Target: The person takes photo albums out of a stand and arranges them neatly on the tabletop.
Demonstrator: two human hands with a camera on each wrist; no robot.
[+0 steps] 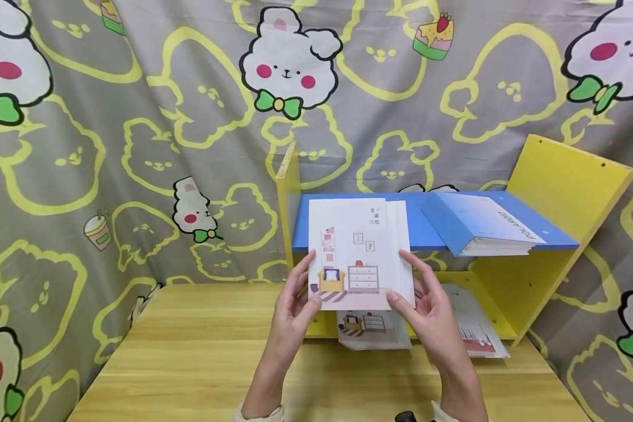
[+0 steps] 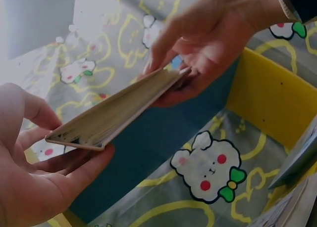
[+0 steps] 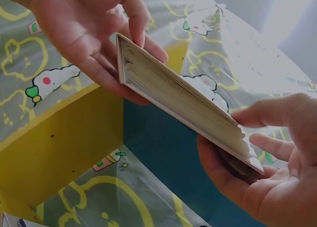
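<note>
A white album [image 1: 348,246], its cover printed with an armchair and a chest of drawers, is held up in front of the shelf. At its left edge my left hand [image 1: 296,302] grips it, thumb on the front cover and fingers behind. On the opposite edge my right hand [image 1: 431,308] holds it the same way. From below, the left wrist view shows the album's page edges [image 2: 116,108] between the two covers. Both hands also appear in the right wrist view, at either end of the album.
Behind the album stands a yellow-sided shelf [image 1: 559,193] with a blue board [image 1: 395,220]. A blue album marked POLAROID [image 1: 485,223] lies on that board. Lower down are another furniture-print album [image 1: 374,331] and a pale book [image 1: 475,328]. All this is on a wooden table [image 1: 190,346] before a patterned curtain.
</note>
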